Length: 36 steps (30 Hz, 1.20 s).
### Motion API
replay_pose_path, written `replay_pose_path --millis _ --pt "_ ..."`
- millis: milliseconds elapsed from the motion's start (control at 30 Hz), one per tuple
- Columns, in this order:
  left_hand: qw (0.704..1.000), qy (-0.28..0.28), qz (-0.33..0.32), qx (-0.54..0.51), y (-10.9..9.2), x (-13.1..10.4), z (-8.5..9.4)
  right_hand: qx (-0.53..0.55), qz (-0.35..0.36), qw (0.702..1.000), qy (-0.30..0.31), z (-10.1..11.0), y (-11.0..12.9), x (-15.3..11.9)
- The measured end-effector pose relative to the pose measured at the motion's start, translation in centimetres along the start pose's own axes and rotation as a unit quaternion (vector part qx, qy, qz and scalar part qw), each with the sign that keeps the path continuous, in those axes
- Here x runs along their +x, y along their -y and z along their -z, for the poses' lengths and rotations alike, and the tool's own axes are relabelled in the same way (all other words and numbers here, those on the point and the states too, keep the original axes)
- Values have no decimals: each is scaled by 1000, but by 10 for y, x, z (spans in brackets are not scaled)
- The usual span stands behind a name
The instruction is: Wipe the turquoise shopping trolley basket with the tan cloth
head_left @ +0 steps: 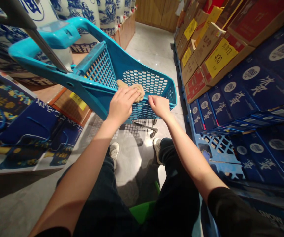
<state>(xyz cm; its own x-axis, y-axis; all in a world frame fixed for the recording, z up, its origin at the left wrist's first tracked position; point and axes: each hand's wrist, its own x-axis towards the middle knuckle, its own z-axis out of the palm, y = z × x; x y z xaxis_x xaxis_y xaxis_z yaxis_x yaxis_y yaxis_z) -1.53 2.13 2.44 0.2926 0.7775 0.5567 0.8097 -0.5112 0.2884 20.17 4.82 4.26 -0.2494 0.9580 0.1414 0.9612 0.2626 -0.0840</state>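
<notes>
A blue plastic shopping cart [142,72] with perforated walls stands in front of my knees, its handle toward the upper left. My left hand [122,103] is closed over a bunched tan cloth [139,93] and presses it on the near top rim of the basket. Part of the cloth is hidden under the fingers, and one end sticks out to the left. A little to the right, my right hand [160,106] grips the same rim, with the thumb side up and the fingers curled over the edge. A caster wheel [154,132] shows under the basket.
Blue beer cartons [235,98] and cardboard boxes [206,59] with yellow price signs are stacked on a blue pallet [218,161] at the right. Large blue-and-white jars [82,19] line the left, above dark blue gift bags [28,131]. Something green [143,212] lies between my legs.
</notes>
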Motion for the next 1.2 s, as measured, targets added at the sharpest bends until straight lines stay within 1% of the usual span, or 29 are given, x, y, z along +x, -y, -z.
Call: replay_pose_path --millis 33,100,267,333,400,500,567,633,767,833,867,933,1100,1167,1200 --pt "1000 8 -5 -3 -3 1 -2 -1 -1 1000 0 0 0 0" --pt "1000 0 7 -5 -1 3 0 -2 -2 1000 1 1 0 0" --pt "994 -64 83 15 22 1 19 -2 -1 1000 7 0 0 0" --pt "993 -69 91 23 23 -1 21 -3 0 1000 8 0 1 0" --pt "996 -52 75 22 15 -1 16 -4 0 1000 7 0 1 0" --pt "1000 -8 21 12 0 0 4 -3 -1 1000 9 1 1 -1" --pt "1000 3 4 10 -3 1 0 -1 -2 1000 11 2 1 -1" --pt "1000 -13 19 16 2 2 3 1 -2 1000 12 2 1 -1" --pt "994 -75 78 36 27 0 21 4 1 1000 15 2 1 -1" --pt "991 -91 89 39 35 -2 27 5 3 1000 16 2 1 -1" --pt "991 -92 90 38 36 -3 27 6 3 1000 15 1 1 -1" --pt "993 -77 79 31 30 -4 22 6 4 1000 12 1 1 0" --pt "1000 8 2 11 -5 -1 -4 4 2 1000 9 0 1 -1" --pt "1000 19 -8 6 -12 2 -8 2 1 1000 10 1 1 -1" --pt "1000 16 -3 4 -12 2 -8 0 2 1000 10 1 1 -1"
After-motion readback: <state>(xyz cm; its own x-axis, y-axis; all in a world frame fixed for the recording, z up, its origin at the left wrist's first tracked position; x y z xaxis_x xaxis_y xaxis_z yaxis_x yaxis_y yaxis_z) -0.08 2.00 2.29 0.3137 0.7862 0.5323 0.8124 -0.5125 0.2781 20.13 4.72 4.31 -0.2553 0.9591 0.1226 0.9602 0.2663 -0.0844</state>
